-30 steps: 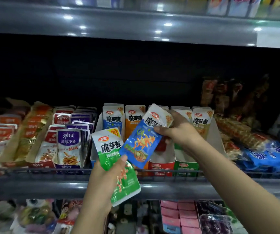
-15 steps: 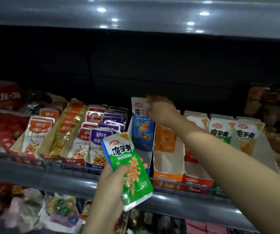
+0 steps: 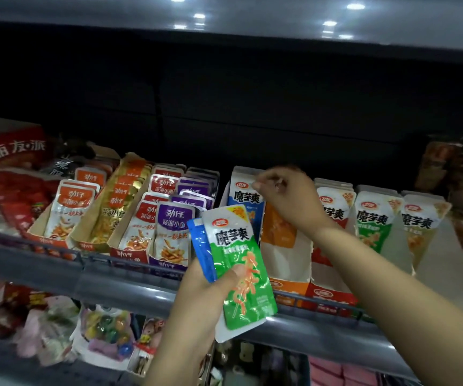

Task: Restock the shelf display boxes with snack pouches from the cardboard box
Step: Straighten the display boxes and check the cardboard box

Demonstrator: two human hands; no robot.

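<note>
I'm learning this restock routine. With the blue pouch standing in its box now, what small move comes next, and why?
Probably draw the right hand back from the blue pouch, which stands in its display box, and take the green pouch from the left hand. The green-pouch box further right looks partly filled.

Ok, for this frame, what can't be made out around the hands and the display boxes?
Head view only.
- Right hand: motion-blurred fingertips; whether they grip the blue pouch is unclear.
- Left hand: green pouch covers the pouches behind; their number is hidden.
- Orange display box: the right forearm hides its pouch.
- Cardboard supply box: outside the frame.
</note>
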